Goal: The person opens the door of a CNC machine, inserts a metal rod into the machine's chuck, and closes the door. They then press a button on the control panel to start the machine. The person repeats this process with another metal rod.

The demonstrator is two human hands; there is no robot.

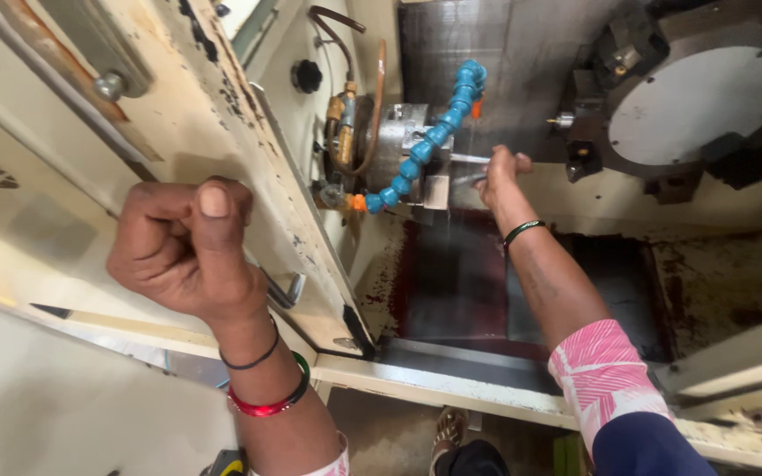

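Right hand [497, 169] pinches the thin shiny metal rod [469, 159] just past the steel chuck [399, 145]; keep it straight. Left hand [189, 249] is fisted, gripping nothing visible.

Left wrist: one thin black band [253, 362], one glossy red-and-green bangle [268, 405]. Right wrist: dark green-edged bangle [523, 231]. Right arm: pink-and-white patterned sleeve [601, 370] over a navy layer [646, 449].

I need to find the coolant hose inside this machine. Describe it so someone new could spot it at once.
Look through the open machine door into the chamber, at the round metal chuck on the back left. The coolant hose curves across the chuck's front, just left of the right hand. It is the only bright blue, beaded tube there, with an orange joint at its lower end.
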